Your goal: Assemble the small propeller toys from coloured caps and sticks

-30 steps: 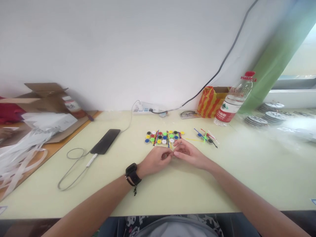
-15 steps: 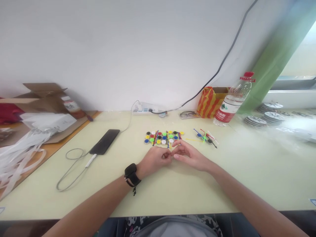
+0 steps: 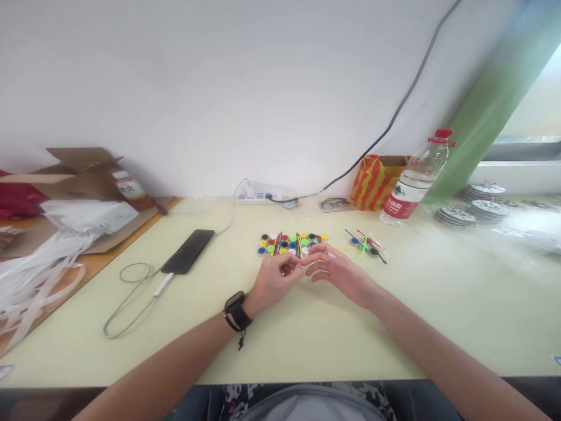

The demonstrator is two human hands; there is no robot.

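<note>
My left hand (image 3: pixel 275 282), a dark watch on its wrist, is closed in a pinch low over the table. Whatever lies between its fingertips is too small to make out. Close on its right, my right hand (image 3: pixel 344 278) has its fingers apart and slightly curled, with the index fingertip at the left hand's pinch. Just beyond the hands are rows of small coloured round discs (image 3: pixel 284 244), with bundles of thin coloured sticks (image 3: pixel 298 245) between them. To the right lie loose coloured arrow-shaped pointers (image 3: pixel 364 245) with a few discs; my right hand partly covers the rows' near edge.
A black phone (image 3: pixel 188 251) with a charging cable lies to the left. Along the wall are a power strip (image 3: pixel 258 196), eyeglasses (image 3: pixel 335 203), a striped bag (image 3: pixel 368 181) and a large water bottle (image 3: pixel 409 184). Stacked discs (image 3: pixel 456 216) stand right; cardboard (image 3: pixel 83 169) and white straps are left.
My right hand has turned a little, its fingers spreading and its index finger straightening toward the left hand. The left hand has tilted slightly, still pinching. The whole view has shifted a little.
</note>
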